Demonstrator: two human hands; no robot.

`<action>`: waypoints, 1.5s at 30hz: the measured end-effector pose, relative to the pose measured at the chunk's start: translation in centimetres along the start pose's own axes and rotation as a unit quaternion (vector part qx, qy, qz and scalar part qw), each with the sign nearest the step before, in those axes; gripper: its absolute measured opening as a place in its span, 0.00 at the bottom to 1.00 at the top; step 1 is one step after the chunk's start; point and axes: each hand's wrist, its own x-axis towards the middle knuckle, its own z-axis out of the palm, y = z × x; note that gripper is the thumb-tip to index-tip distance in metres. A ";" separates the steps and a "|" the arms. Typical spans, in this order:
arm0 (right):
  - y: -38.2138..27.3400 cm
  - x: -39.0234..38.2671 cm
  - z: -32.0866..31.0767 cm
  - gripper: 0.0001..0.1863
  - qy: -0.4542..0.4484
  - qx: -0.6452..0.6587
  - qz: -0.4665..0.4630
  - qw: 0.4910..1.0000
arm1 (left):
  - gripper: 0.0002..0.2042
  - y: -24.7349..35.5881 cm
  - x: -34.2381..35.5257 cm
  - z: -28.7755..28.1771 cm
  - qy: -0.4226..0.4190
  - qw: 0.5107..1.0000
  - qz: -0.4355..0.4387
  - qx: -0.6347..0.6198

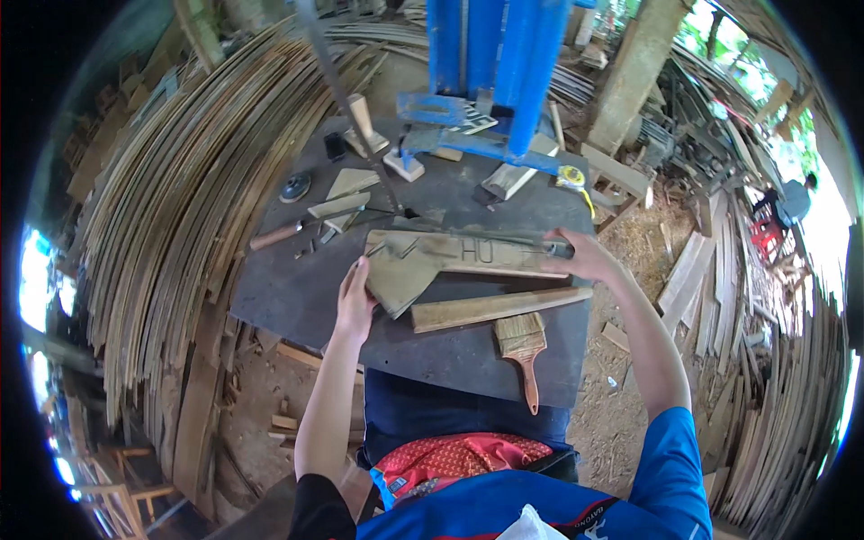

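A flat, L-shaped wooden board [405, 273] with dark marks on its face spans the space between my two hands. My left hand [354, 301] grips its wide left end, with the thumb along the edge. At the narrow right end, my right hand [583, 256] curls its fingers over the board; part of that end is hidden under them. A long bare wooden strip [495, 310] lies just below the board. Nearer to me rests a wide paintbrush [522, 346], bristles away from me and handle toward my body.
A blue machine frame [481, 45] rises at the table's far side. Wood offcuts [354, 183], a chisel-like wooden-handled tool [274, 237] and a yellow tape measure [571, 177] lie on the dark table [450, 364]. Long stacked planks [189, 207] fill the left; more timber lies right.
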 end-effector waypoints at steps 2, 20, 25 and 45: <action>-0.3 0.2 -0.2 0.43 0.043 0.082 0.040 0.995 | 0.25 0.4 -0.7 -1.0 0.048 0.998 -0.017 0.037; 9.5 13.8 -2.7 0.39 0.216 -0.053 0.160 0.962 | 0.28 -0.5 -14.7 -6.3 0.149 0.980 -0.129 0.030; 11.0 15.9 -1.1 0.48 0.137 -0.090 0.183 0.969 | 0.26 -3.1 -15.0 -1.3 0.087 0.960 -0.136 0.229; 0.9 2.0 -0.5 0.24 0.280 0.267 0.042 0.921 | 0.19 -7.2 -11.5 1.8 0.063 0.929 0.073 0.358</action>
